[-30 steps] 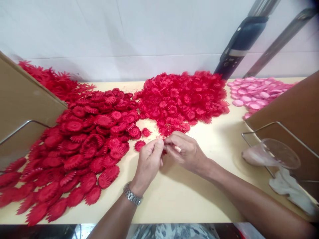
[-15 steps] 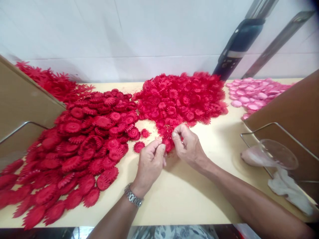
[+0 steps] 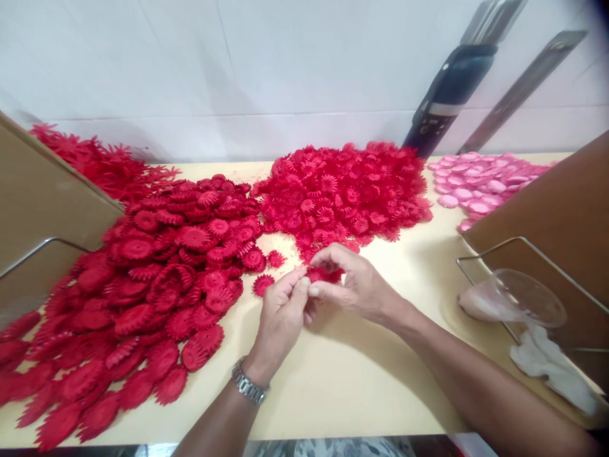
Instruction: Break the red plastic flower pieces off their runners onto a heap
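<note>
My left hand (image 3: 284,312), with a metal watch on the wrist, is closed in a pinch above the tabletop. What its fingertips hold is too small to make out. My right hand (image 3: 354,279) comes in from the right, close to the left fingertips, thumb and forefinger apart with a gap between them. Red serrated paper-like flower discs (image 3: 326,274) show behind the right fingers. Beyond both hands spreads a heap of small bright red flowers (image 3: 347,190). Two loose flowers, one of them a small red rosette (image 3: 262,285), lie just left of the left hand.
A large pile of darker red discs (image 3: 137,311) covers the left side. Red spiky cutouts (image 3: 104,165) and pink discs (image 3: 480,181) lie farther back. Cardboard panels (image 3: 547,209) flank the table. A clear plastic cup (image 3: 528,297) and white cloth (image 3: 552,368) sit right.
My right hand has moved left to the left fingertips, and its thumb and forefinger have parted from a pinch. My left hand stays pinched in nearly the same place. The view has shifted slightly.
</note>
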`<state>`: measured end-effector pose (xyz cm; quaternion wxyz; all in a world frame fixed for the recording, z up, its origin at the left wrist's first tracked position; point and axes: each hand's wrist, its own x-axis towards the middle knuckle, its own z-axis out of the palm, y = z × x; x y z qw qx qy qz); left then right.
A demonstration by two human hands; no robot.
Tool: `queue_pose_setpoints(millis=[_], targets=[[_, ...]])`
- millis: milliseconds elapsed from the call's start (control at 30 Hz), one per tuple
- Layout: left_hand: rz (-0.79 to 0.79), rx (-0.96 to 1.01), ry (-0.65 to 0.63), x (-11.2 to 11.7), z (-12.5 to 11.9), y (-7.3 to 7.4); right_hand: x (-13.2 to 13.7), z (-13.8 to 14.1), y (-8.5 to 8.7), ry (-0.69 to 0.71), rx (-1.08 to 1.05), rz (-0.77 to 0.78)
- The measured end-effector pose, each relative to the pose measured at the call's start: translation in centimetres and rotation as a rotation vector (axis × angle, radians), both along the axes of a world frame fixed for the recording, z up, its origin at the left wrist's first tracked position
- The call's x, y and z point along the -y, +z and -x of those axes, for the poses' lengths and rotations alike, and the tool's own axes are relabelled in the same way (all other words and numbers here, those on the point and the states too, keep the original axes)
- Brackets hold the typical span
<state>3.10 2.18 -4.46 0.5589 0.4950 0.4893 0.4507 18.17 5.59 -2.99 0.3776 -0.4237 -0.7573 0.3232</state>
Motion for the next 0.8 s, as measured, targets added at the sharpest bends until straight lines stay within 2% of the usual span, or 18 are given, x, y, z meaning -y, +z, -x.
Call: queue_pose_setpoints(millis=[100,200,467,667,800], targets=[[0.055,0.096,-0.043,0.03,-0.03,-0.19,0.3,0.51,-0.13,0.056,-0.117,0.212],[0.034,0.074,-0.061,0.03,-0.06,-0.31,0.24,0.53,-0.37,0.035,-0.194,0.287],[-0.045,-0.123,-0.029,0.11,-0.19,-0.38,0.37,0.64,-0.47,0.019,-0.245,0.309],[-0.071,-0.158,-0.002,0.16,-0.22,-0.09,0.55,0.73,-0.47,0.042,-0.268,0.329],[-0.058,-0.104,0.008,0.15,-0.23,-0.33,0.52,0.76,-0.68,0.058,-0.267,0.316]])
